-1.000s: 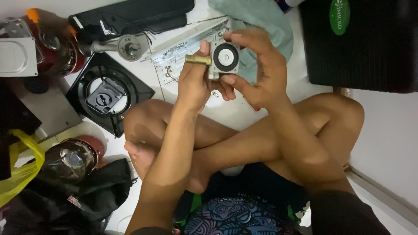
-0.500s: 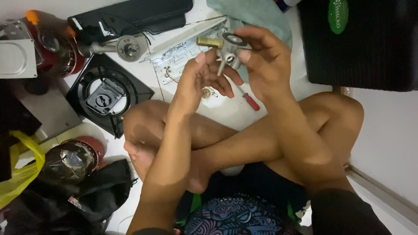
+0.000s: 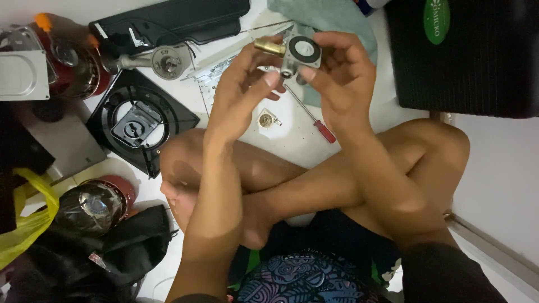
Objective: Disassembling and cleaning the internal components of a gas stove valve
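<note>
Head view, looking down at a person seated cross-legged on a white floor. Both hands grasp a small grey metal valve block with a black ring face and brass nozzle (image 3: 296,51): the right hand (image 3: 339,76) pinches its body, the left hand (image 3: 242,90) holds the brass end. Compared with a second ago, the block sits higher and is turned, exposing a red-handled screwdriver (image 3: 314,119) and a small round brass fitting (image 3: 266,119) lying below. The block's underside is hidden by fingers. A black square burner plate (image 3: 140,120) lies left, partly cut off.

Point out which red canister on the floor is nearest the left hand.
The lower red canister beside the yellow bag; the other sits farther off, top left.
</note>
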